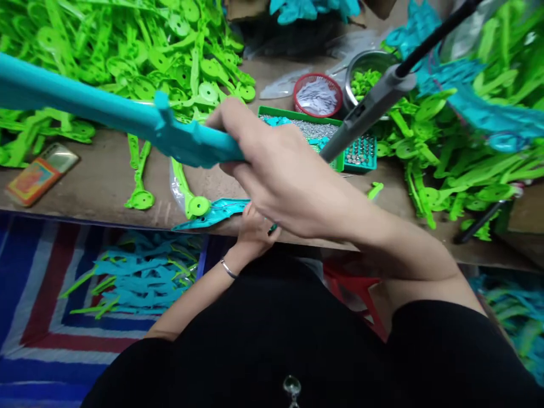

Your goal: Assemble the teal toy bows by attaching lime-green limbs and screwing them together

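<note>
A long teal piece was held raised above the table, clamped between the right hand's thumb and fingers. At the table's edge a second teal piece was touched by the left hand; whether it was gripped could not be told. Beyond, green parts were heaped, and a grey tool was seen near the green tray.

Your right hand grips firmly, its arm bent inward; your left hand curls lower, partly hidden.
</note>
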{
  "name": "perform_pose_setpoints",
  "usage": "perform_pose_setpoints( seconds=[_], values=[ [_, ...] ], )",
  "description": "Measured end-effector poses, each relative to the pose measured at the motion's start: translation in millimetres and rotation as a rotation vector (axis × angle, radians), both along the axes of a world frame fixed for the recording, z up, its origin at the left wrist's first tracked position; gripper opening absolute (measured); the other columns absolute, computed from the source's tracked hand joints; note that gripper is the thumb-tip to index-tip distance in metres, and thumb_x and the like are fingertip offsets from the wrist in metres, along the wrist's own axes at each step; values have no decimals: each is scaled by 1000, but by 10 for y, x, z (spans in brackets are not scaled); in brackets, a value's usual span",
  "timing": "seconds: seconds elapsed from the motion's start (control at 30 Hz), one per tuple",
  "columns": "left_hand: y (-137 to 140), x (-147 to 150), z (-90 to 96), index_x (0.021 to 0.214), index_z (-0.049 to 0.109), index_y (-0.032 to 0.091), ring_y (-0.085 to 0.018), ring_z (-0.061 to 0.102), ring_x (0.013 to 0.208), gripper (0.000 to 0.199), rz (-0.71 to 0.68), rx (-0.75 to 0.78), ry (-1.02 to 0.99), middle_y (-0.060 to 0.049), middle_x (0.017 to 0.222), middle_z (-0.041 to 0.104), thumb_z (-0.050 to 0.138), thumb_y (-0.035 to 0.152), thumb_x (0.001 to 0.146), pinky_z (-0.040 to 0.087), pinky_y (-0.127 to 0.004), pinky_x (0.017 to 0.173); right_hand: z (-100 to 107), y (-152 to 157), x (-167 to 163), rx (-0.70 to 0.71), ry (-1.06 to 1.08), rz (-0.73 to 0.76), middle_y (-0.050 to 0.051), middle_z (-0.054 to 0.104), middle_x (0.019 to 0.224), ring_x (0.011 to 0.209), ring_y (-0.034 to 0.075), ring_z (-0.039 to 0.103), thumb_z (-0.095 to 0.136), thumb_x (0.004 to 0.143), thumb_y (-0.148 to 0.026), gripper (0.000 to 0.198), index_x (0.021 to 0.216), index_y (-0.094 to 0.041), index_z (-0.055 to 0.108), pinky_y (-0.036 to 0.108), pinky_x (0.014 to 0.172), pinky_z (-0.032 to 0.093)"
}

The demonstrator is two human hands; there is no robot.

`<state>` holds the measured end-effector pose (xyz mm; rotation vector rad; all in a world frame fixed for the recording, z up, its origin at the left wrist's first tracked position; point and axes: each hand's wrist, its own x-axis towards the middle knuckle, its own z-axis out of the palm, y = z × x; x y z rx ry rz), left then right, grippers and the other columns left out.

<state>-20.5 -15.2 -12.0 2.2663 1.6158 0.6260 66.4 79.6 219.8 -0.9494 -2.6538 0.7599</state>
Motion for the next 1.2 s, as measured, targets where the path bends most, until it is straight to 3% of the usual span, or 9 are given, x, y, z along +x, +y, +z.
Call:
perform_pose_setpoints(
  seconds=[0.1, 0.27, 0.47, 0.63, 0.73, 0.8, 1.03, 1.2],
  values=[
    [37, -7, 49, 129, 67, 28, -36, 40, 148, 35, 59, 66, -27, -12, 155, 50, 60, 33, 95, 36, -61, 115, -55, 118, 402, -42, 111, -62, 1, 67, 95, 89, 19, 63, 63, 89, -22, 13, 102, -22, 60, 32, 81, 52],
    [75, 46, 90, 129, 66, 29, -34, 36, 151, 35, -6, 110, -71, -12, 162, 40, 61, 29, 94, 35, -58, 117, -430, 173, 1188, -204, 170, -324, 1, 65, 79, 75, 18, 60, 78, 72, -23, 22, 82, -21, 59, 31, 65, 51],
    [122, 127, 103, 127, 69, 27, -37, 33, 152, 34, -26, 71, -109, -14, 163, 38, 60, 29, 94, 32, -62, 117, -814, -2, 2041, -393, 101, -567, 0, 65, 66, 60, 18, 62, 70, 67, -16, 18, 81, -20, 59, 30, 53, 50],
    [129, 132, 127, 124, 71, 25, -37, 38, 150, 32, -16, 96, -65, -17, 158, 46, 60, 31, 94, 36, -61, 114, -1057, -70, 2496, -530, -3, -663, -4, 63, 57, 47, 14, 57, 70, 60, -21, 24, 82, -19, 59, 26, 44, 44],
    [127, 135, 113, 123, 72, 26, -38, 40, 148, 32, -11, 120, -53, -17, 158, 46, 61, 31, 94, 37, -61, 113, -1193, -73, 2619, -624, -25, -665, -6, 59, 53, 45, 12, 53, 70, 61, -24, 23, 80, -19, 60, 23, 43, 41],
    [123, 132, 91, 125, 70, 26, -37, 40, 149, 33, -14, 140, -63, -16, 160, 44, 62, 30, 93, 37, -60, 113, -1264, -49, 2638, -615, 5, -681, -7, 59, 53, 46, 11, 52, 71, 60, -25, 21, 78, -19, 61, 23, 44, 41],
    [106, 114, 52, 136, 62, 35, -35, 38, 150, 45, -33, 157, -75, -10, 164, 38, 64, 27, 91, 35, -62, 114, -1344, 133, 2480, -472, 37, -627, -5, 58, 58, 53, 11, 50, 71, 61, -23, 18, 76, -19, 62, 26, 52, 42],
    [114, 125, 78, 131, 66, 32, -36, 39, 149, 40, -30, 135, -76, -11, 163, 41, 63, 29, 92, 36, -62, 114, -1203, 130, 2383, -321, -115, -567, -4, 55, 62, 54, 12, 45, 69, 64, -23, 18, 80, -19, 62, 28, 54, 38]
  ],
)
